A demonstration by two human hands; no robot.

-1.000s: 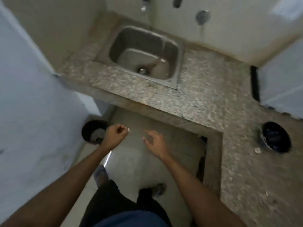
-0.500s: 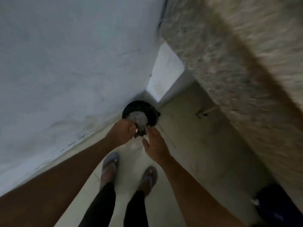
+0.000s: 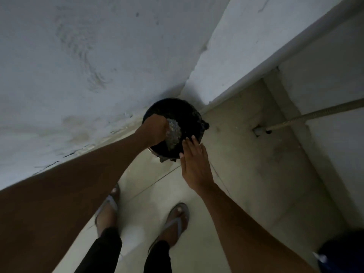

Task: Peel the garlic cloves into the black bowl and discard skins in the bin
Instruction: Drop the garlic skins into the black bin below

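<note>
A whitewashed wall [image 3: 82,62], stained and scuffed low down, runs along the left and meets a pale tiled floor [image 3: 246,170]. A corrugated drain hose [image 3: 315,113] slants down into the floor under the counter recess at right. Two grey flip-flops [image 3: 177,219] stand on the tiles below black trouser legs [image 3: 102,251]

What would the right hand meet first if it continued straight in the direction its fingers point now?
Most likely the near rim of the black bin. The right hand is flat, its fingertips already at that rim, pointing up and away over the opening. Depth is unclear, so it might pass just above the rim instead.
</note>
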